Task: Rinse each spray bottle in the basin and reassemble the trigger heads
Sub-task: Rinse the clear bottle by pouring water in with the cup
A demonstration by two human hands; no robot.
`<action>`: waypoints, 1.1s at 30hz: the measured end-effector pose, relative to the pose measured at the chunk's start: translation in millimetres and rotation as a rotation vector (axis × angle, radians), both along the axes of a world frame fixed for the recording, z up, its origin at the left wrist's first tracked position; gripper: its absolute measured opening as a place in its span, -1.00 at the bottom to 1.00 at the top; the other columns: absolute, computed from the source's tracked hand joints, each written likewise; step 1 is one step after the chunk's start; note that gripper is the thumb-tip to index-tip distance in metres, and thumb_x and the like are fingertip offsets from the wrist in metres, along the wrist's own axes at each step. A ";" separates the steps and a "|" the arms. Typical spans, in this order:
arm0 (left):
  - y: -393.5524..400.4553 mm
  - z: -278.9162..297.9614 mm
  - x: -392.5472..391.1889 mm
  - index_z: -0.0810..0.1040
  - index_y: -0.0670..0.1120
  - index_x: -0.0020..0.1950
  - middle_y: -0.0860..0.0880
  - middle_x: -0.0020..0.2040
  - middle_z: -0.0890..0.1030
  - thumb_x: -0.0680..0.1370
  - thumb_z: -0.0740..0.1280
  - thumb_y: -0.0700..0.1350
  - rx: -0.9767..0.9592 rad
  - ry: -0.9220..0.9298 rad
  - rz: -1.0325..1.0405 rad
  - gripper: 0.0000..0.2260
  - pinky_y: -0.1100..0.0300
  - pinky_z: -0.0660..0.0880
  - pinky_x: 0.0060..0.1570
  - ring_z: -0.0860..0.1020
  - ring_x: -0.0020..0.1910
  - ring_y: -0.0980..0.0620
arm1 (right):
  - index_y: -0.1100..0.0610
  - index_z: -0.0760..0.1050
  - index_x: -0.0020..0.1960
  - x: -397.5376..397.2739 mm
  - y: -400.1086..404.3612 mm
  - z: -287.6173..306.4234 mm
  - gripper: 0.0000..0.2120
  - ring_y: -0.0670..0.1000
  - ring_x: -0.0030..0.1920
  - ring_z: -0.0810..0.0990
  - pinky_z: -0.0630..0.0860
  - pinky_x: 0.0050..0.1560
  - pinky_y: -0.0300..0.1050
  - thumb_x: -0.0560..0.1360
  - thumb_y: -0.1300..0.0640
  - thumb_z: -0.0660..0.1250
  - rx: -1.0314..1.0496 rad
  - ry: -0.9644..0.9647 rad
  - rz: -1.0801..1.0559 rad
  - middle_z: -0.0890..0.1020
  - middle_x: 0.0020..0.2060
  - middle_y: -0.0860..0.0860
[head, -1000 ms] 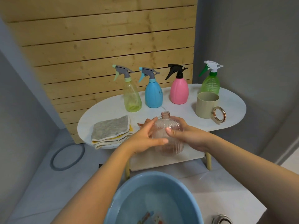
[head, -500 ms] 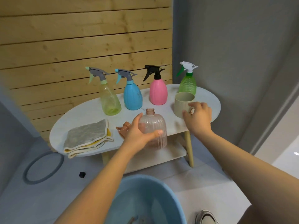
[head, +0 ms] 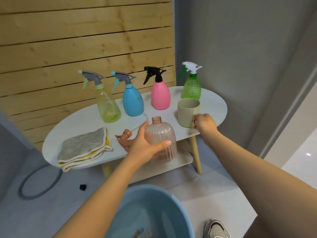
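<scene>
My left hand (head: 145, 145) grips a clear pinkish ribbed bottle (head: 162, 134) without its head, held upright in front of the white table (head: 216, 103). Its brown trigger head (head: 126, 140) lies on the table just left of that hand. My right hand (head: 204, 123) holds the handle of a beige mug (head: 187, 110) standing on the table. Behind stand the yellow bottle (head: 107, 105), the blue bottle (head: 133, 102), the pink bottle (head: 160, 95) and the green bottle (head: 191, 86), all with trigger heads on. The blue basin (head: 154, 212) of water sits on the floor below.
Folded grey and yellow cloths (head: 84, 148) lie on the table's left end. A lower shelf (head: 181, 162) runs under the table. A grey hose loop (head: 39, 184) and a small black cap (head: 82, 187) lie on the floor. My shoe (head: 215, 228) is right of the basin.
My right hand left the ribbed bottle, moved right and took hold of the mug's handle. My left hand alone now holds the bottle. The view shifted right.
</scene>
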State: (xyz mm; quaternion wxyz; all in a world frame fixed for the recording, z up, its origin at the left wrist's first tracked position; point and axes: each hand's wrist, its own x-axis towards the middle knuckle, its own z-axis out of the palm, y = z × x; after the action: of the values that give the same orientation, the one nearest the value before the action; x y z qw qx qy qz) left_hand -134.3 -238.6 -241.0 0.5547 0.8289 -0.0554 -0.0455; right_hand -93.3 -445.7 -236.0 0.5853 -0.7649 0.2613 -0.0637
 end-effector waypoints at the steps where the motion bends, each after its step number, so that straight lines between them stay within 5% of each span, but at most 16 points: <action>1: 4.2 1.4 -5.0 0.11 0.09 0.52 0.08 0.31 0.31 0.34 0.55 0.00 0.010 0.004 0.004 -0.12 0.24 0.33 0.19 0.37 0.23 0.10 | 0.20 0.35 -0.12 -5.2 1.6 2.2 -0.83 0.08 -0.15 0.38 0.30 -0.25 -0.11 0.55 0.16 0.04 0.041 -0.013 0.007 0.47 -0.11 0.14; 3: 13.2 4.0 -14.8 0.11 0.11 0.50 0.08 0.32 0.27 0.32 0.56 -0.01 0.031 0.011 0.000 -0.12 0.23 0.34 0.20 0.36 0.25 0.09 | 0.15 0.35 -0.22 -14.1 4.6 6.5 -0.77 0.04 -0.22 0.38 0.33 -0.11 -0.08 0.57 0.15 0.05 0.089 -0.058 0.026 0.44 -0.13 0.12; 8: 51.3 3.0 -52.7 0.18 0.14 0.45 0.08 0.40 0.35 0.25 0.59 0.02 0.030 0.007 0.029 -0.12 0.20 0.38 0.22 0.43 0.27 0.11 | 0.24 0.50 -0.04 -53.0 30.0 18.3 -0.45 0.12 -0.03 0.47 0.40 0.15 0.01 0.57 -0.24 0.04 0.018 -0.044 0.183 0.54 -0.04 0.15; 12: 79.5 -3.1 -84.1 0.22 0.12 0.42 0.10 0.35 0.38 0.24 0.61 0.01 0.054 -0.005 0.117 -0.14 0.23 0.36 0.19 0.42 0.24 0.14 | 0.11 0.42 -0.34 -86.7 55.4 10.7 -0.57 0.02 -0.27 0.40 0.33 -0.27 -0.15 0.46 -0.23 0.31 0.075 -0.067 0.270 0.43 -0.38 0.00; 17: 100.5 -26.6 -114.9 0.26 0.29 0.17 0.01 0.30 0.42 -0.02 0.56 0.22 0.092 0.068 0.199 -0.17 0.07 0.45 0.24 0.47 0.23 0.07 | 0.23 0.54 -0.15 -105.4 82.1 -25.6 -0.60 0.02 -0.23 0.44 0.33 -0.23 -0.11 0.37 -0.14 0.42 0.026 0.063 0.360 0.48 -0.29 0.04; 23: 121.7 -74.3 -135.8 0.20 0.04 0.32 0.02 0.21 0.40 0.27 0.61 -0.06 0.140 0.177 0.267 -0.22 0.21 0.39 0.02 0.46 0.13 0.03 | 0.20 0.46 -0.37 -121.1 107.7 -83.4 -0.63 0.01 -0.35 0.45 0.36 -0.27 -0.13 0.37 -0.08 0.41 -0.015 0.201 0.406 0.51 -0.38 0.06; 29: 136.7 -150.0 -146.6 0.25 0.08 0.32 0.02 0.21 0.43 0.26 0.60 -0.01 0.090 0.276 0.424 -0.24 0.17 0.45 0.05 0.46 0.13 0.02 | 0.11 0.43 -0.47 -129.6 127.6 -164.4 -0.56 0.05 -0.35 0.48 0.47 -0.10 -0.07 0.37 -0.21 0.34 -0.232 0.407 0.561 0.54 -0.44 0.04; 33: 131.1 -213.8 -158.9 0.33 0.15 0.27 0.04 0.20 0.48 0.21 0.61 0.08 0.094 0.337 0.498 -0.28 0.20 0.46 0.03 0.50 0.12 0.03 | 0.05 0.34 -0.40 -132.3 141.6 -209.4 -0.56 0.06 -0.18 0.42 0.29 0.18 -0.02 0.48 -0.26 0.16 -0.723 0.452 0.764 0.43 -0.42 -0.05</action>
State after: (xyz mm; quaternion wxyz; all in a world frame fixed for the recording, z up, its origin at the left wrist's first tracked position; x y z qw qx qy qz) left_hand -293.3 -107.5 -454.8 0.5111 0.8226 0.2446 -0.0474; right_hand -225.6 -304.0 -445.4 0.1974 -0.9513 0.0466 0.2322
